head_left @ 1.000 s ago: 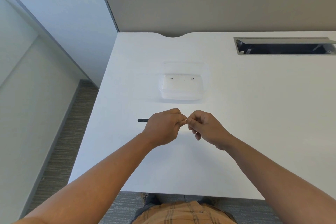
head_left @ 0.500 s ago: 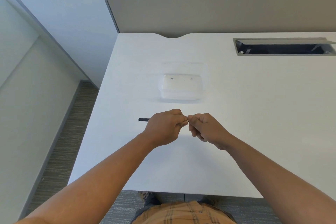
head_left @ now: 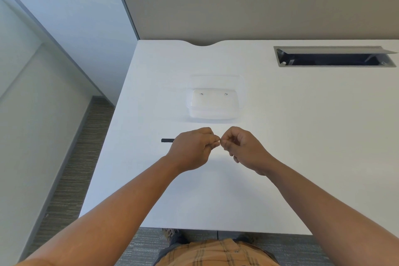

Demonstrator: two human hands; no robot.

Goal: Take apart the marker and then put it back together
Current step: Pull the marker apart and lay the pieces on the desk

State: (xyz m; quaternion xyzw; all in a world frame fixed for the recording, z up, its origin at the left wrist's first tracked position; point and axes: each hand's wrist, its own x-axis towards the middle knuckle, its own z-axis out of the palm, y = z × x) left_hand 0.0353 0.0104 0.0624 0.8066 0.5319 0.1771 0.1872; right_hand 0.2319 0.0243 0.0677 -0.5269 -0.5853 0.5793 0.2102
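Head camera is looking down at a white desk (head_left: 280,136), and both hands are meeting just above its middle. Left hand (head_left: 192,149) is curling closed around a black marker (head_left: 167,140), whose dark end is poking out to the left past the knuckles while the rest is hiding inside the fist. Right hand (head_left: 244,149) is pinching in tight with thumb and fingertips right against the left hand's fingertips; something small and pale is showing at the spot where they are touching, but it is too tiny to tell what the right hand is gripping. Marker is lying level, left to right, held above the desktop. Beyond the hands, a clear plastic container (head_left: 213,103) is sitting on the desk, apart from them. Farther back on the right, an open cable tray slot (head_left: 332,58) is showing dark in the surface. A grey partition panel (head_left: 259,6) is standing along the far edge.
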